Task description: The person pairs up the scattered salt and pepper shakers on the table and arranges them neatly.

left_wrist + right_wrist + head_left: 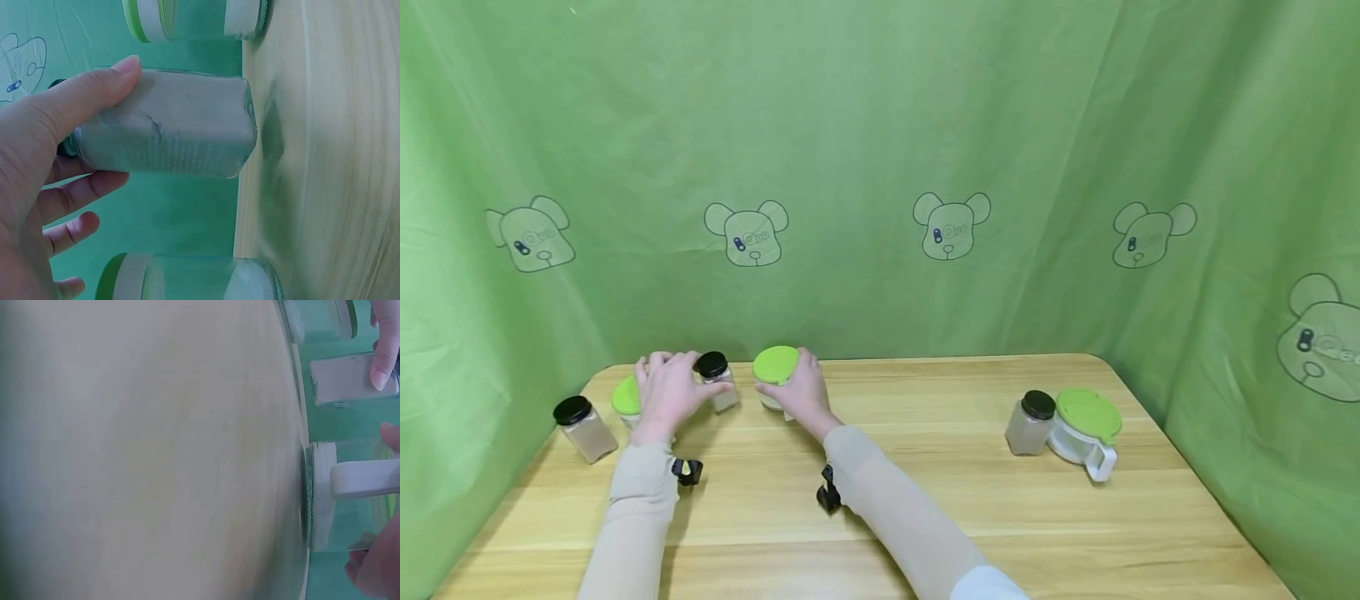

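My left hand holds a square clear jar of pale powder by its upper part, thumb on the near side and fingers behind. Its black lid shows in the head view, and its base is close over the table in the left wrist view. To the right, my right hand grips a round clear jar with a green lid, thumb and fingers on opposite sides. The white handle of that jar faces the right wrist camera, and white contents lie at its bottom.
Another green-lidded jar stands partly behind my left hand. A black-lidded powder jar is at the table's left edge. On the right stand a similar powder jar and a green-lidded jar with handle. A green curtain surrounds the wooden table.
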The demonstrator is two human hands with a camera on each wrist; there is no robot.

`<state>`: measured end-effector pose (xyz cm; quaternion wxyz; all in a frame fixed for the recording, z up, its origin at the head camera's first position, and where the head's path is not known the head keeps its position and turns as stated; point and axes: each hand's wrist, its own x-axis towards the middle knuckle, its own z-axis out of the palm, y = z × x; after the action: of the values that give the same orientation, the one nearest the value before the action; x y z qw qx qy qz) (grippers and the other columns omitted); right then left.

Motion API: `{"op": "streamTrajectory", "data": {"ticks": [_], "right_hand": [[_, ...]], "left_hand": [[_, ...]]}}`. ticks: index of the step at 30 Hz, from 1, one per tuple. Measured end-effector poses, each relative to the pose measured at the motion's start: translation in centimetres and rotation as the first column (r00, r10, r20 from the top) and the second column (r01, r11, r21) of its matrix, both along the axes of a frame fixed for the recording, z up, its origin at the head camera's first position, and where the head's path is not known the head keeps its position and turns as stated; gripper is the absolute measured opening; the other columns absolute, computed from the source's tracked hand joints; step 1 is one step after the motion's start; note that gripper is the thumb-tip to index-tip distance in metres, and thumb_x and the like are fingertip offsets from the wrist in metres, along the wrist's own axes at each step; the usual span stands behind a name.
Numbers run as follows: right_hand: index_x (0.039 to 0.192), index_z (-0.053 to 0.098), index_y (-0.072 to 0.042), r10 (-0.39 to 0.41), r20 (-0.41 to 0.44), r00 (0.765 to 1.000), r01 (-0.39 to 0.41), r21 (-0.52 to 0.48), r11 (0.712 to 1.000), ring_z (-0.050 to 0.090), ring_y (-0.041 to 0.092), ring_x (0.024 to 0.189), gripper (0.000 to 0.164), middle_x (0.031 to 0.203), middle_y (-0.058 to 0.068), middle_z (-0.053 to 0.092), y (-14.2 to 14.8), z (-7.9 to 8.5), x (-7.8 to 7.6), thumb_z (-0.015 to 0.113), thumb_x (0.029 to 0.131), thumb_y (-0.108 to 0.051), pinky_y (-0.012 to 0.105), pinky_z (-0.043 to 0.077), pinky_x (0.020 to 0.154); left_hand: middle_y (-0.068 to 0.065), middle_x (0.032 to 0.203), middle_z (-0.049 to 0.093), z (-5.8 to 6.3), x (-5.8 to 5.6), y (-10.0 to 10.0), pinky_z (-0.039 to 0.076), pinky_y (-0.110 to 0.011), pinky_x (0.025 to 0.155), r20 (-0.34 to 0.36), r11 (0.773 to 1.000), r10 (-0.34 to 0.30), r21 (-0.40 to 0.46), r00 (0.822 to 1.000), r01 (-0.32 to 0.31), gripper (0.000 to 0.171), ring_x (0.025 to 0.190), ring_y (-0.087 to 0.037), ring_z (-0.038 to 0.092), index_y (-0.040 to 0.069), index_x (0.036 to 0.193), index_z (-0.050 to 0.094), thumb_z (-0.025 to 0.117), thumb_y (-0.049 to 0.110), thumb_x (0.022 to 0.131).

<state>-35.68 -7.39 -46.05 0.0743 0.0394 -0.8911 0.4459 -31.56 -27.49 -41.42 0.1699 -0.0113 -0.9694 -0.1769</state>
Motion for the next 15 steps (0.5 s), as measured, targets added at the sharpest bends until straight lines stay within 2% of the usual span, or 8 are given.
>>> {"op": "streamTrajectory", "data": {"ticks": [4, 8, 15], "right_hand": [[0.145, 0.035, -0.004, 0.005, -0.012, 1.0, -0.005, -0.006, 1.0, 0.052, 0.031, 0.127, 0.1, 0.139, 0.015, 0.05, 0.5, 0.0, 0.2, 0.086, 0.069, -0.046, 0.045, 0.044, 0.107], [0.144, 0.036, -0.004, 0.014, -0.032, 0.999, -0.013, 0.005, 1.0, 0.054, 0.032, 0.125, 0.1, 0.137, 0.016, 0.052, 0.9, 0.1, 0.5, 0.086, 0.068, -0.046, 0.047, 0.045, 0.105], [0.144, 0.036, -0.003, 0.028, -0.053, 0.998, -0.027, 0.019, 0.999, 0.053, 0.033, 0.125, 0.099, 0.137, 0.017, 0.051, 1.7, 0.4, 1.1, 0.087, 0.068, -0.041, 0.047, 0.045, 0.106]], "left_hand": [[-0.026, 0.127, 0.06, 0.1, 0.4, 0.3, 0.013, -0.068, 0.109, -0.03, 1.0, -0.021, -0.006, 0.999, 0.021, 0.08, 0.12, -0.045, 0.041, 0.001, 0.128, 0.056, 0.08, 0.053, 0.072], [-0.025, 0.126, 0.061, 0.2, 0.7, 0.5, 0.024, -0.062, 0.101, -0.06, 0.999, -0.034, -0.023, 0.998, 0.033, 0.078, 0.116, -0.042, 0.042, 0.001, 0.126, 0.058, 0.08, 0.053, 0.073], [-0.023, 0.124, 0.063, 0.1, 1.4, 0.9, 0.027, -0.055, 0.092, -0.075, 0.998, -0.043, -0.043, 0.996, 0.04, 0.078, 0.113, -0.038, 0.044, 0.003, 0.126, 0.058, 0.08, 0.053, 0.072]]}}
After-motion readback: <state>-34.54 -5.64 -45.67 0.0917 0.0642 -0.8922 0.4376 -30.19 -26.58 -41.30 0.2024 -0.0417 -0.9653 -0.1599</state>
